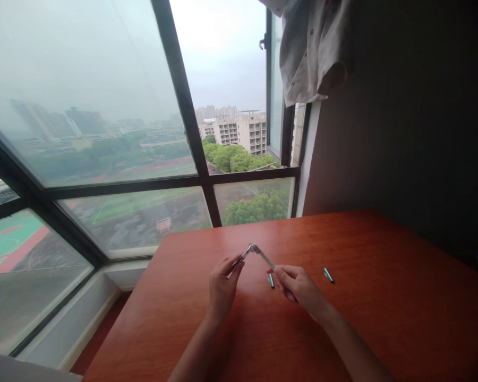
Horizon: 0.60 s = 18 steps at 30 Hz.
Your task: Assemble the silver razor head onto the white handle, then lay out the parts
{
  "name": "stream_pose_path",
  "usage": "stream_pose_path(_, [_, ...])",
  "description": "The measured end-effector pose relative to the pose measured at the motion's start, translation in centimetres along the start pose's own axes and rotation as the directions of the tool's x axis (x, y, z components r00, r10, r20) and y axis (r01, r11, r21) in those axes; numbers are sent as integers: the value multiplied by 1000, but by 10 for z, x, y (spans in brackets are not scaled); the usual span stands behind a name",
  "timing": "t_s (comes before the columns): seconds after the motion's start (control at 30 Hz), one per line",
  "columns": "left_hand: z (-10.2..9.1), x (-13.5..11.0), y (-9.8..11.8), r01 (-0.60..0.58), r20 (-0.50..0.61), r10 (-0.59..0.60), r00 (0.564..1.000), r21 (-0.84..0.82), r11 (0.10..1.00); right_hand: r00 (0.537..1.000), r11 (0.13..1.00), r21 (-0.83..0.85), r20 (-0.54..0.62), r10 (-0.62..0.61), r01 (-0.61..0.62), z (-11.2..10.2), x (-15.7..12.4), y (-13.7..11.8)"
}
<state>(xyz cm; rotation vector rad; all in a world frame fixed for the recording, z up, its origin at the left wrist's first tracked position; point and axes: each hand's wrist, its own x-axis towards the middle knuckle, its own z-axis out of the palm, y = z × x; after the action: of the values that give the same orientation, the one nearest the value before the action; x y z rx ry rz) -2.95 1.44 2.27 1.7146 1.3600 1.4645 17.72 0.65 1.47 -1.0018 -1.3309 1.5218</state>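
Two bare hands meet over a glossy reddish-brown table (163,302) with a faint wood grain. The left hand (222,286) pinches a slim dark rod (237,262) between thumb and fingers; the right hand (298,285) grips a flat, silvery strip (266,260) in the same way. Their shiny metal ends meet above the tabletop in a shallow peak; whether they are hinged or merely touching, I cannot tell. Both look hard, smooth and thin, so a light, steady pinch and slow turning at the joint would probably serve best, without forcing. A narrow green-and-dark piece (271,280) lies just beside the right hand; a matching piece (329,275) lies farther right, slightly slanted
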Motion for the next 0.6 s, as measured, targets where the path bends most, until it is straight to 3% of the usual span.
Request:
stream_pose_path(0.13, [-1,1,-2,-4,-16,4,1000,2,1000,1000,1000,-4,9,24,-24,0,0,-1])
stream_pose_path(0.33, [5,-2,2,-20,60,19,998,6,1000,999,1000,-2,-34,18,-18,0,0,-2])
stream_pose_path(0.6, [5,-3,4,-25,4,25,1000,30,999,1000,1000,26,5,12,-12,0,0,-1])
